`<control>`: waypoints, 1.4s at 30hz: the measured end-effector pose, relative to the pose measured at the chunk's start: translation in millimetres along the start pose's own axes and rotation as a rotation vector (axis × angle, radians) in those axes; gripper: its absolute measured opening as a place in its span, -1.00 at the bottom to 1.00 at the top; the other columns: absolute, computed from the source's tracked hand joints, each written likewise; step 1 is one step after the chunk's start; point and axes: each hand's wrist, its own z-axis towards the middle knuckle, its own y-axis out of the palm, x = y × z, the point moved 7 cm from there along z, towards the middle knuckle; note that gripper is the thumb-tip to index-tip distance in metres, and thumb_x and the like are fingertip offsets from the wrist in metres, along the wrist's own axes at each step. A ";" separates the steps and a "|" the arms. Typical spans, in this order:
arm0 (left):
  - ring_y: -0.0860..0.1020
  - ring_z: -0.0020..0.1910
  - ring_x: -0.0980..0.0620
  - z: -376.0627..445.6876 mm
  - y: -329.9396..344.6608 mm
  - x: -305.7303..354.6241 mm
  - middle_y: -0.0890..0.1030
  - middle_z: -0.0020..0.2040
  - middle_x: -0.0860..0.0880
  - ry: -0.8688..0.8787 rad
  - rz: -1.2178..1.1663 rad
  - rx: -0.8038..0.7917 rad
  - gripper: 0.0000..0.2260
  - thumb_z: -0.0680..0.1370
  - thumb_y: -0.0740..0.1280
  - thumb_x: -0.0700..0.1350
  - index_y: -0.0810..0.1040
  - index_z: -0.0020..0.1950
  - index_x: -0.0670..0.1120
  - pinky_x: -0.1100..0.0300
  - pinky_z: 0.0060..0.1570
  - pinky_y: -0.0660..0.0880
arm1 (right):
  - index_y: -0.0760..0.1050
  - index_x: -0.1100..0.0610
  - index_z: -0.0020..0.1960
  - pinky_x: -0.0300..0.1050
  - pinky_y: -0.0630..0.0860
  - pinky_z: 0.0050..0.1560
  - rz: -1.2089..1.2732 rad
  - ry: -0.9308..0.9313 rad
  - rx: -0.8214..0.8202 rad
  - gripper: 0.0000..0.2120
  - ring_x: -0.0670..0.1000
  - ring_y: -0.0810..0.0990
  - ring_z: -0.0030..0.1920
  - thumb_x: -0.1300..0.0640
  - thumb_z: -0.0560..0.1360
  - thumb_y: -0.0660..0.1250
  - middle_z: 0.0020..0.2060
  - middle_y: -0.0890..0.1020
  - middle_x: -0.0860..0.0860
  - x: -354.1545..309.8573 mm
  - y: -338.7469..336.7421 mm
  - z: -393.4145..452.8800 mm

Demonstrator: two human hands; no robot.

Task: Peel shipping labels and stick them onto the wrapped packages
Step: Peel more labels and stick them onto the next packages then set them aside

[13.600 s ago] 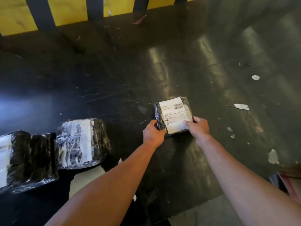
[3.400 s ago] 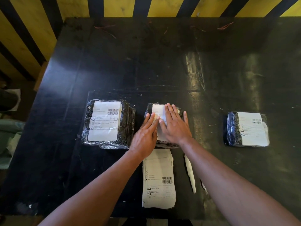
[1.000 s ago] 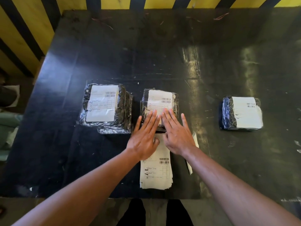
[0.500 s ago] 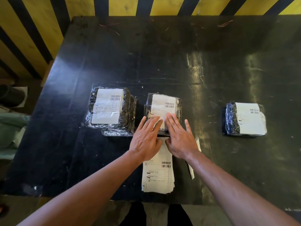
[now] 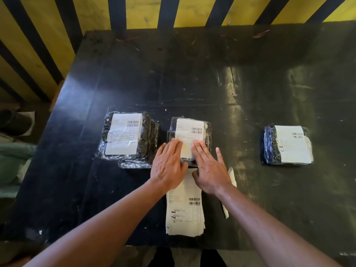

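Labels are the matter: a white shipping label (image 5: 189,134) with barcodes near its upper right lies on the middle wrapped package (image 5: 207,132), a small dark bundle in shiny clear film at the centre of the black table (image 5: 192,74). Both hands lie flat and spread on its near half, gripping nothing; the left hand (image 5: 167,166) covers the label's lower left and the right hand (image 5: 211,170) its lower right, fingertips pointing away from the person, so the near edge of the package is hidden under them.

Just below the wrists a stack of unpeeled shipping labels (image 5: 185,212) reaches to the table's near edge, partly covered by both hands. A narrow white paper strip (image 5: 232,176) lies right of the stack, passing under the right forearm.

Left of the middle package, just beside it, sits a larger labelled package (image 5: 123,137) resting on another film-wrapped bundle. Well apart to the right is a third labelled package (image 5: 289,144). Behind the table runs a yellow and black striped wall (image 5: 144,12)
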 end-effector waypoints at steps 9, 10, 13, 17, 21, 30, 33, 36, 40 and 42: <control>-0.08 0.72 0.02 38.9 5.5 -15.5 -0.08 0.75 -0.06 0.000 0.115 -0.140 -0.32 0.67 -0.02 0.11 -0.13 0.73 -0.11 -0.07 0.69 -0.19 | -0.38 -0.01 0.68 0.28 -0.31 0.63 0.015 -0.001 0.000 -0.09 -0.08 -0.41 0.63 -0.04 0.63 0.23 0.66 -0.35 -0.09 2.0 1.6 1.9; -0.02 0.72 0.00 41.2 3.0 -17.1 -0.02 0.75 -0.07 -0.003 0.130 -0.141 -0.33 0.68 0.02 0.10 -0.09 0.73 -0.12 -0.08 0.69 -0.16 | -0.38 -0.01 0.68 0.28 -0.32 0.63 0.014 0.001 0.002 -0.09 -0.08 -0.42 0.63 -0.04 0.63 0.23 0.66 -0.35 -0.09 2.5 2.0 2.3; 0.22 0.64 -0.05 47.4 -6.9 -11.1 0.24 0.66 -0.09 -0.005 0.121 -0.090 -0.40 0.67 0.07 0.10 0.14 0.67 -0.13 -0.09 0.69 -0.05 | -0.41 -0.02 0.67 0.29 -0.30 0.63 0.018 0.010 -0.012 -0.09 -0.07 -0.42 0.63 -0.06 0.64 0.22 0.66 -0.36 -0.09 1.9 1.0 2.5; 0.20 0.65 -0.06 53.5 -13.7 -6.2 0.24 0.67 -0.08 -0.033 0.048 -0.029 -0.36 0.63 -0.01 0.16 0.20 0.66 -0.12 -0.07 0.69 -0.05 | -0.39 -0.03 0.67 0.29 -0.29 0.64 0.051 0.021 -0.008 -0.09 -0.07 -0.42 0.63 -0.06 0.63 0.23 0.66 -0.35 -0.10 1.1 0.5 -0.2; -0.22 0.72 -0.01 67.9 2.3 1.6 -0.21 0.74 -0.01 0.096 0.071 -0.148 -0.26 0.58 -0.29 0.24 -0.14 0.73 -0.04 -0.08 0.68 -0.25 | -0.39 -0.03 0.66 0.27 -0.33 0.63 0.047 0.016 -0.009 -0.11 -0.06 -0.42 0.64 -0.07 0.63 0.22 0.66 -0.36 -0.07 -1.9 -0.9 -1.1; -0.17 0.72 -0.07 138.4 4.9 -31.3 -0.12 0.75 -0.05 -0.136 0.101 -0.336 -0.38 0.73 -0.12 0.20 -0.13 0.74 -0.05 -0.16 0.67 -0.19 | -0.38 -0.02 0.67 0.29 -0.30 0.63 0.032 0.028 -0.043 -0.13 -0.08 -0.43 0.62 0.01 0.60 0.16 0.65 -0.36 -0.10 0.5 -0.1 2.5; -0.19 0.72 -0.13 138.0 2.6 -36.4 -0.18 0.74 -0.10 -0.192 0.011 -0.327 -0.39 0.74 -0.09 0.22 -0.15 0.74 0.04 -0.19 0.66 -0.14 | -0.37 -0.03 0.67 0.31 -0.25 0.64 0.050 0.033 -0.048 -0.14 -0.08 -0.42 0.63 -0.01 0.61 0.16 0.65 -0.36 -0.10 0.0 0.3 1.9; -0.04 0.72 -0.14 104.5 -4.5 -30.4 -0.15 0.75 -0.06 -0.243 -0.188 -0.194 -0.36 0.73 0.08 0.20 -0.13 0.73 0.11 -0.18 0.62 0.14 | -0.27 -0.05 0.70 0.26 -0.14 0.67 0.133 0.006 -0.024 -0.17 -0.10 -0.35 0.65 -0.01 0.62 0.19 0.67 -0.27 -0.13 1.4 -2.5 4.0; 0.36 0.58 -0.18 46.0 3.2 -33.3 0.10 0.72 -0.12 -0.523 -0.490 -0.140 -0.25 0.68 0.31 0.12 -0.04 0.73 0.06 -0.16 0.47 0.43 | 0.16 0.03 0.67 0.02 0.26 0.58 0.555 0.183 0.356 -0.27 -0.01 0.16 0.65 0.01 0.56 0.33 0.67 0.19 0.02 23.7 -26.0 -4.0; 0.55 0.38 -0.08 28.0 4.1 -35.6 0.44 0.58 -0.11 -0.644 -0.667 -0.105 -0.41 0.68 0.34 0.06 0.24 0.66 -0.03 -0.01 0.33 0.52 | 0.24 0.08 0.62 0.03 0.47 0.43 0.647 0.447 0.479 -0.29 0.08 0.38 0.52 0.00 0.56 0.43 0.54 0.34 0.10 44.4 -28.4 -6.9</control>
